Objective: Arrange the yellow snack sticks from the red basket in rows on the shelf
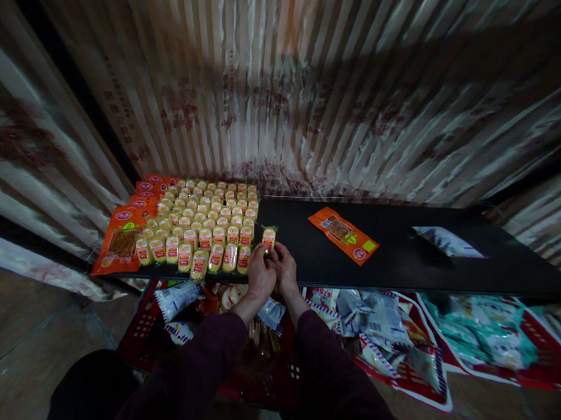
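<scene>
Rows of small yellow wrapped snacks (204, 238) cover the left part of a black shelf (390, 272). Just right of these rows, a single yellow wrapped snack (269, 237) stands near the shelf's front, at the fingertips of both hands. My left hand (261, 275) has its fingers closed at the base of that snack. Against it on the right is my right hand (284, 270), its fingers curled together. What lies between the two hands is hidden by the fingers.
Orange packets (123, 239) overlap at the shelf's left end. Another orange packet (344, 235) and a silvery packet (447, 241) lie farther right. Red baskets (447, 394) with packaged snacks stand below the front edge. A striped curtain (267, 109) hangs behind.
</scene>
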Available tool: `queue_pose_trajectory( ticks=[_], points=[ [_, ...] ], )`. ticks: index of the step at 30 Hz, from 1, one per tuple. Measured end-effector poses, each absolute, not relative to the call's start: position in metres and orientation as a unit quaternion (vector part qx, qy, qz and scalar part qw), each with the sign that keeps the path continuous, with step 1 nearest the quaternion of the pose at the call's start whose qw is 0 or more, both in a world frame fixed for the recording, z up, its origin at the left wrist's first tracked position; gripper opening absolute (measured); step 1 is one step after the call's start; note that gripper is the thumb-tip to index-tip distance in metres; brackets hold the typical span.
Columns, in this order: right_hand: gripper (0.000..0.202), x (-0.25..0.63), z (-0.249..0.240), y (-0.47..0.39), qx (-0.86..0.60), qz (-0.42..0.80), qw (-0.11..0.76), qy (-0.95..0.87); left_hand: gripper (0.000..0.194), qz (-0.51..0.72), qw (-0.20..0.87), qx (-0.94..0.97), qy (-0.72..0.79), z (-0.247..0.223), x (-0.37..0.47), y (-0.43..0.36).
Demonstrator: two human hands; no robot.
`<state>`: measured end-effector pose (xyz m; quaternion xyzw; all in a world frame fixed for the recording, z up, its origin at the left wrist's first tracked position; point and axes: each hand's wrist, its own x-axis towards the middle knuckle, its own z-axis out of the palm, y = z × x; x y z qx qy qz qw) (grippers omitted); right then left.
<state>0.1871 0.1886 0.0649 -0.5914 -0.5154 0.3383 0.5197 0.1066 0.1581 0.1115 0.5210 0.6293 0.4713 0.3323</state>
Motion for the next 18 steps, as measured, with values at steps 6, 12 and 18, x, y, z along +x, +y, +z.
queue_pose_trajectory(
  ticks=[6, 12, 18],
  points=[
    [0.037, 0.19, 0.063, 0.206, -0.595, 0.33, 0.52, -0.516, 0.043, 0.469, 0.347, 0.509, 0.633, 0.117, 0.111, 0.17],
    [0.036, 0.19, 0.064, 0.224, -0.605, 0.321, 0.508, -0.522, 0.034, 0.454, 0.356, 0.505, 0.642, 0.118, 0.114, 0.189],
    [0.033, 0.188, 0.066, 0.24, -0.607, 0.316, 0.518, -0.513, 0.028, 0.443, 0.344, 0.505, 0.656, 0.121, 0.116, 0.208]
  ],
)
